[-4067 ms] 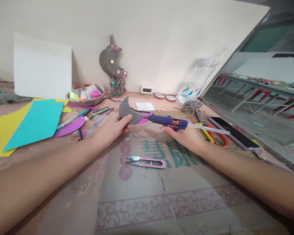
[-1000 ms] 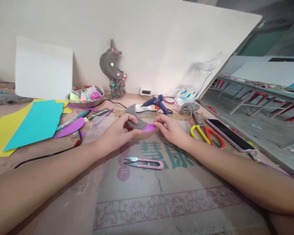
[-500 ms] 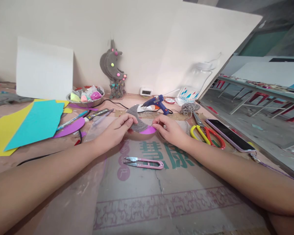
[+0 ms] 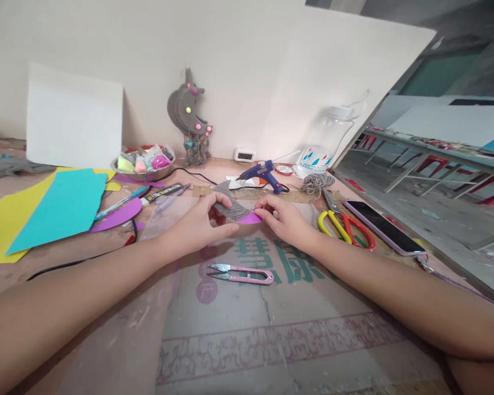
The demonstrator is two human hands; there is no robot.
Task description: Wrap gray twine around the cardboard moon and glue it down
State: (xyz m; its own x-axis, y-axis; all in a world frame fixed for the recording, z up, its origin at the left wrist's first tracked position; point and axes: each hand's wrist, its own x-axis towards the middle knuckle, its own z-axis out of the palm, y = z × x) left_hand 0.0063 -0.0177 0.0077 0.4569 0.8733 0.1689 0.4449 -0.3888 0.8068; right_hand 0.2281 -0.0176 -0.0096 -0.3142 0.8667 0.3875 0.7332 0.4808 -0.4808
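A purple crescent cutout [image 4: 249, 218], wound over most of its length with grey yarn [image 4: 234, 209], is held above the plastic-covered board. My left hand [image 4: 203, 219] has its fingers curled around the yarn-covered side, with the thumb stretched away below it. At the bare purple tip, the thumb and forefinger of my right hand [image 4: 282, 219] are pinched together; whether they also grip the yarn strand is hard to see. Pink thread snips [image 4: 242, 274] lie on the board below both hands.
Behind the hands are a blue glue gun [image 4: 265, 174], a yarn ball [image 4: 318, 184] and a clear bottle [image 4: 325, 140]. Scissors [image 4: 346, 227] and a phone [image 4: 385, 227] lie right. Coloured sheets [image 4: 57, 208] and a bowl [image 4: 144, 174] are left. A grey moon ornament [image 4: 189, 115] hangs behind.
My left thumb has lifted off the crescent and spread downward to the right. My right hand stays pinched at the purple tip, barely moved.
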